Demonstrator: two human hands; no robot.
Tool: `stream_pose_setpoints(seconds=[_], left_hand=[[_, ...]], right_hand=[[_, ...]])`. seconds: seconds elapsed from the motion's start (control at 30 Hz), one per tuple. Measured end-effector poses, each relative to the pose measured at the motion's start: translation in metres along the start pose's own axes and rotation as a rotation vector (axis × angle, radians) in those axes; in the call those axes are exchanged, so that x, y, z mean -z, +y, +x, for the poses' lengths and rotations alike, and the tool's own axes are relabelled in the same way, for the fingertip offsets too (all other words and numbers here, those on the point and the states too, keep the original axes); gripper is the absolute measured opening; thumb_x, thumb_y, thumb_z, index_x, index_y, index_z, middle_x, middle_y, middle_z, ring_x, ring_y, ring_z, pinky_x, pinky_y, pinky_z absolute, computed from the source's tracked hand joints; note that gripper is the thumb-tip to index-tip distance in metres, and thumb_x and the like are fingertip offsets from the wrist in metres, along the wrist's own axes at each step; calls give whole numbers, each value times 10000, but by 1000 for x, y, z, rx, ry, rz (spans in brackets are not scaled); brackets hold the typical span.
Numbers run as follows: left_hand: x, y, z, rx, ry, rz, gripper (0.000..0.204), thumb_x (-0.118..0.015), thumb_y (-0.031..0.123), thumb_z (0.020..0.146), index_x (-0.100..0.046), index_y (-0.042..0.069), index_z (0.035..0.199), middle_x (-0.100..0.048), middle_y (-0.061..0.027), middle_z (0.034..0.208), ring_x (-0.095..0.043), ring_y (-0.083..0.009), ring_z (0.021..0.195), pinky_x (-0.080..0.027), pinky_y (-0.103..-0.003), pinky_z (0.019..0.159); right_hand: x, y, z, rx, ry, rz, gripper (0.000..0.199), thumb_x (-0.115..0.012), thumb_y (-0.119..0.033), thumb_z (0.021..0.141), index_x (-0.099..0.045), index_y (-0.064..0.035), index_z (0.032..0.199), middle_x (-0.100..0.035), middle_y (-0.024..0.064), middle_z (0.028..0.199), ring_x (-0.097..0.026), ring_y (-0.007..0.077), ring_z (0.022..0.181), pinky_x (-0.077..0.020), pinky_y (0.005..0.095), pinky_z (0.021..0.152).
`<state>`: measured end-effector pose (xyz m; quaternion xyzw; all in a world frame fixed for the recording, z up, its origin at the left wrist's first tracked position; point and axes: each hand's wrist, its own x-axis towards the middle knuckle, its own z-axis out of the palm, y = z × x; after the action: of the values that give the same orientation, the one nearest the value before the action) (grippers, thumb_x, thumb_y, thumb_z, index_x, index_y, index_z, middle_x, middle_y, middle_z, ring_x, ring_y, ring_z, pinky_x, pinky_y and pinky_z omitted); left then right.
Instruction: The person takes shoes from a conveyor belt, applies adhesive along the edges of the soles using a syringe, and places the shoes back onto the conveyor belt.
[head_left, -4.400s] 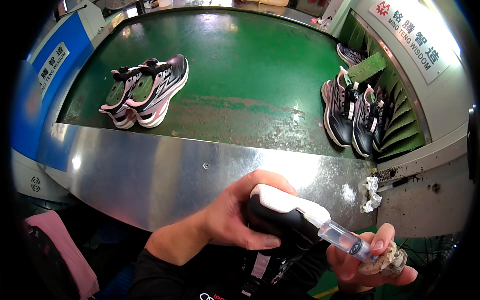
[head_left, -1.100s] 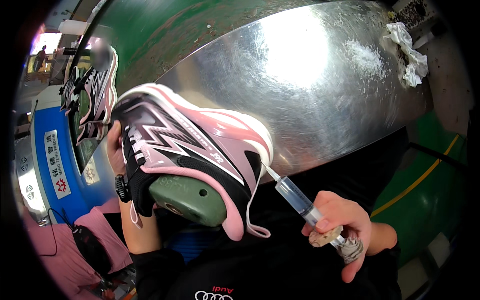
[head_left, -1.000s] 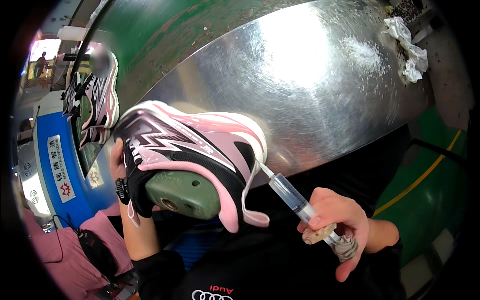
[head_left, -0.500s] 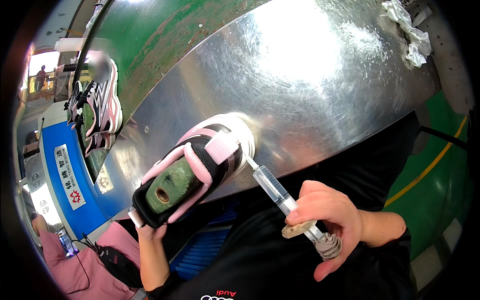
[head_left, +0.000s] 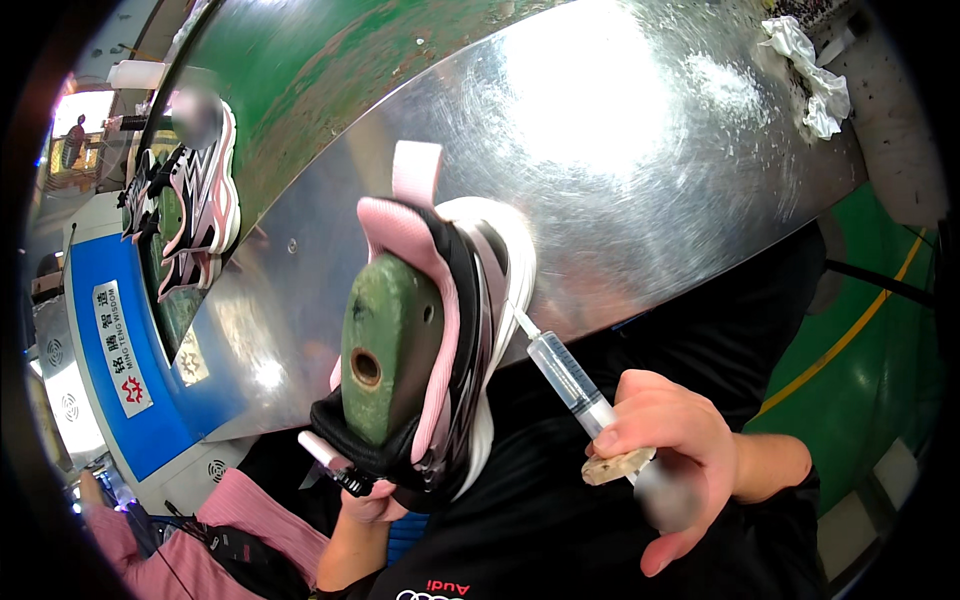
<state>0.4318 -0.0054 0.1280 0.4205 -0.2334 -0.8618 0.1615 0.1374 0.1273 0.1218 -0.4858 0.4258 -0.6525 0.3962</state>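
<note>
The shoe [head_left: 450,330] at the frame's centre is pink and black with a white sole and a pale pink heel tab; the last [head_left: 385,350] inside it is dull green, mottled darker. The syringe [head_left: 570,385] at lower centre right is clear with a whitish plunger end. The tabletop [head_left: 640,130] across the upper middle is bare silver metal with bright glare, and the belt [head_left: 330,60] above it is green, scuffed brownish. The shoes [head_left: 190,200] at upper left are black and pink with white zigzags. The rag [head_left: 810,70] at upper right is white. A blue panel [head_left: 110,360] at left carries a white label. The floor [head_left: 860,370] at right is green with a yellow line.
</note>
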Motion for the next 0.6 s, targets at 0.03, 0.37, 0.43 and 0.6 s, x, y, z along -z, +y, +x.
stream_pose_setpoints(seconds=[0.03, 0.37, 0.43, 0.6], left_hand=[[-6, -2, 2, 12, -28, -36, 885, -660, 53, 639, -218, 49, 1406, -295, -156, 1424, -313, -305, 1314, -259, -455, 1088], [-19, -33, 20, 105, -250, -352, 861, -589, -51, 647, -180, 9, 1402, -431, -204, 1301, -478, -311, 1167, -390, -438, 974], [-25, -27, 38, 244, -486, -502, 809, -560, -74, 632, -238, -28, 1373, -422, -198, 1319, -437, -305, 1213, -349, -426, 1016], [-56, -26, 59, 302, -624, -355, 791, -527, -108, 603, -307, -8, 1356, -421, -155, 1341, -389, -274, 1266, -304, -416, 1056]], right_hand=[[-2, -1, 1, 14, 2, -3, 829, -813, -551, 522, -563, -12, 1101, -644, 69, 901, -508, 155, 638, -323, 275, 576], [-4, -39, 17, -49, -156, -14, 874, -818, -501, 521, -520, 61, 1121, -651, 115, 930, -539, 200, 776, -342, 320, 671], [-4, -52, 15, -140, -171, 9, 864, -829, -480, 509, -528, 62, 1111, -655, 121, 935, -553, 203, 758, -343, 317, 680], [4, -88, 0, -263, -197, -4, 777, -810, -495, 555, -556, 7, 1091, -655, 93, 902, -553, 181, 672, -349, 298, 592]])
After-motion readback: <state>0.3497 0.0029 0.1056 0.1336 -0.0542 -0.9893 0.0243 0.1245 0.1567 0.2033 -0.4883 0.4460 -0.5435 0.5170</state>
